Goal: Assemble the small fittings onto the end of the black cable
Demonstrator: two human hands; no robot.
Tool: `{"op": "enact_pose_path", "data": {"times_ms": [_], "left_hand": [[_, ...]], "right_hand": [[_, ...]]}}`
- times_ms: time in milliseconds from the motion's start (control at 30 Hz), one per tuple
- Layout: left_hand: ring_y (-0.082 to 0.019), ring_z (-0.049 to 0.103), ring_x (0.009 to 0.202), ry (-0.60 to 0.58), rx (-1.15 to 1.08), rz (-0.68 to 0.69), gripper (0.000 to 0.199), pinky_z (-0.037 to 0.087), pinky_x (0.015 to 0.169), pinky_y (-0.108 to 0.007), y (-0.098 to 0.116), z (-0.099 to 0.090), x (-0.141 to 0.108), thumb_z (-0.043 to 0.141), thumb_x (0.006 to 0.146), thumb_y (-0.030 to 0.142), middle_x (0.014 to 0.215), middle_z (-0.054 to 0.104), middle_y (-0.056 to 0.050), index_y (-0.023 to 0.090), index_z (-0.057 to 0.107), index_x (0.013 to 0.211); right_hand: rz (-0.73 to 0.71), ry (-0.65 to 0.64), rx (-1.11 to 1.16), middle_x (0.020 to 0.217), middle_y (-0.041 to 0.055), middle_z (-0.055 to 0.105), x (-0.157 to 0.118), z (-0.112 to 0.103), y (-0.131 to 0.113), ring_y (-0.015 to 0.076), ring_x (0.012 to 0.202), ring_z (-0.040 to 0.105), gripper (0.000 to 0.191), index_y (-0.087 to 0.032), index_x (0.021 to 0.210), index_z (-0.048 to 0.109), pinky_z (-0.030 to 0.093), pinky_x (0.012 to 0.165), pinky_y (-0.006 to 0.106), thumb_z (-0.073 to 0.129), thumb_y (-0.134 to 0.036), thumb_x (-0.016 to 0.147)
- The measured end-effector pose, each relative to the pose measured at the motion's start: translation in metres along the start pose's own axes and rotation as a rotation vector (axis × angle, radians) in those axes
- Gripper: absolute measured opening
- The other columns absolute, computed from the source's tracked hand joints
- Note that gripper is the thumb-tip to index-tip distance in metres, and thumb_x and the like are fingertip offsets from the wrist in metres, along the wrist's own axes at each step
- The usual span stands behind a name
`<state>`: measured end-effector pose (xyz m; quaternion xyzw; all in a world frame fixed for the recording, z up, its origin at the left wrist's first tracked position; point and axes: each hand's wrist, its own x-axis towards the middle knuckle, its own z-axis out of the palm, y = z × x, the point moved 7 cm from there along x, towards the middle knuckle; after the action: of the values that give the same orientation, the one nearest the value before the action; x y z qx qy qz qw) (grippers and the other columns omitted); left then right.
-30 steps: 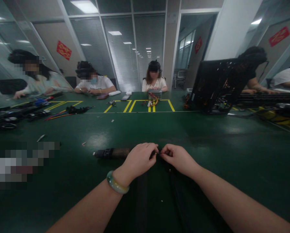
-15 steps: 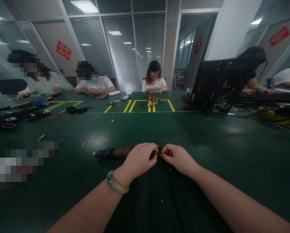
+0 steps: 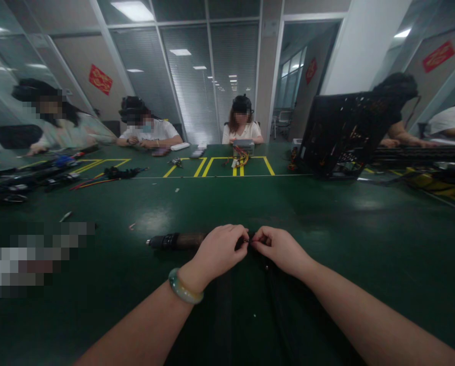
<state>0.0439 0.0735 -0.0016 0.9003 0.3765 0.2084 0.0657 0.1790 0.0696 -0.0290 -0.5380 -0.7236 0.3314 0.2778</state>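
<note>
Over the middle of the green table, my left hand (image 3: pixel 223 249) and my right hand (image 3: pixel 279 249) face each other, fingertips nearly meeting. Both hands are closed in a pinch around something small and dark, with a tiny metallic glint between them; its kind is too small to tell. A black electric screwdriver (image 3: pixel 177 241) lies on its side, its metal tip pointing left and its rear end hidden behind my left hand. Below my right hand a dark strip like a cable (image 3: pixel 275 300) runs toward the near edge, with a small shiny spot near its top.
A large black perforated panel (image 3: pixel 337 137) stands at the back right. Bundles of black cables (image 3: pixel 29 175) lie on the left. Across the table, a person (image 3: pixel 242 122) handles a grey box with coloured wires. Small white scraps and yellow tape lines (image 3: pixel 206 166) mark the table.
Both hands stay in almost the same place, with only slight movement at the fingertips. The electric screwdriver has not moved.
</note>
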Motion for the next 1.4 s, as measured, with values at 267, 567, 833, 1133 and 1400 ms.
{"op": "enact_pose_path", "data": {"times_ms": [267, 567, 833, 1133, 1400], "left_hand": [[-0.02, 0.061, 0.092, -0.006, 0.012, 0.009, 0.008, 0.048, 0.085, -0.037, 0.0034, -0.0028, 0.0, 0.054, 0.088, 0.022, 0.097, 0.065, -0.003, 0.021, 0.058, 0.095], [-0.019, 0.061, 0.09, -0.008, 0.019, 0.007, 0.009, 0.048, 0.081, -0.035, 0.0053, -0.0052, 0.0, 0.05, 0.09, 0.022, 0.094, 0.064, -0.002, 0.022, 0.058, 0.095], [-0.021, 0.061, 0.096, -0.015, 0.01, -0.002, 0.014, 0.048, 0.085, -0.037, 0.0011, -0.0011, 0.0006, 0.06, 0.085, 0.02, 0.102, 0.064, -0.002, 0.022, 0.055, 0.098], [-0.02, 0.061, 0.097, 0.002, -0.011, -0.018, 0.009, 0.048, 0.087, -0.037, -0.0015, -0.0007, -0.0002, 0.06, 0.086, 0.021, 0.103, 0.064, -0.003, 0.021, 0.056, 0.094], [-0.021, 0.06, 0.101, -0.02, -0.034, 0.01, 0.007, 0.048, 0.088, -0.038, 0.0017, -0.0039, 0.0003, 0.057, 0.088, 0.022, 0.109, 0.064, -0.003, 0.021, 0.058, 0.095]], "right_hand": [[0.014, -0.006, 0.014, 0.082, -0.0006, 0.069, 0.0004, 0.0009, 0.0043, 0.0145, 0.07, 0.062, 0.01, -0.02, 0.089, 0.066, 0.041, 0.059, 0.023, 0.059, -0.026, 0.086], [0.014, -0.011, 0.009, 0.082, -0.0009, 0.069, -0.0003, 0.0003, 0.0017, 0.0145, 0.071, 0.061, 0.01, -0.021, 0.09, 0.067, 0.042, 0.061, 0.023, 0.059, -0.026, 0.086], [0.029, -0.006, 0.052, 0.082, -0.0006, 0.069, 0.0014, -0.0002, 0.004, 0.0148, 0.073, 0.063, 0.012, -0.02, 0.089, 0.067, 0.043, 0.062, 0.024, 0.058, -0.028, 0.087], [0.032, 0.01, 0.042, 0.082, 0.0, 0.069, 0.001, -0.001, 0.0041, 0.0149, 0.072, 0.062, 0.011, -0.02, 0.088, 0.066, 0.043, 0.061, 0.024, 0.059, -0.028, 0.086], [0.024, 0.006, 0.027, 0.083, -0.0006, 0.069, 0.001, -0.0014, 0.0058, 0.0149, 0.072, 0.062, 0.01, -0.021, 0.089, 0.066, 0.044, 0.06, 0.024, 0.059, -0.027, 0.087]]}}
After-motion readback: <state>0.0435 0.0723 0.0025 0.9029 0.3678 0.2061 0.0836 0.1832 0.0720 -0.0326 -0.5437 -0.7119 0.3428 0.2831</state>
